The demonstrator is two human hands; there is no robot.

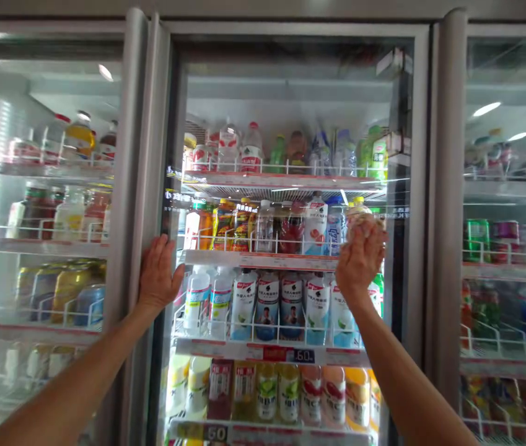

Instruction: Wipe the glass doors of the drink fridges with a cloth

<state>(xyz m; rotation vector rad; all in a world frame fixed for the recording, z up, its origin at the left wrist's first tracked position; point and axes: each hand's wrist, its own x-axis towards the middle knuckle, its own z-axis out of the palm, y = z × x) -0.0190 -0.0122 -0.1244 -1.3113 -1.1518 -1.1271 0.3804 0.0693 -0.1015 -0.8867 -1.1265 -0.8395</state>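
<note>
I face a glass-door drinks cooler. My left hand lies flat with fingers stretched against the edge of the opened door frame, holding nothing. My right hand is raised at the second shelf and is closed around a clear bottle with a yellow cap at the right end of that row. The bottle looks blurred by motion. Other bottles with white, red and orange labels stand beside it on the same shelf.
The middle cooler has several wire-fronted shelves packed with bottles; a price tag sits on a lower rail. Closed glass doors to the left and right show cans and bottles behind them.
</note>
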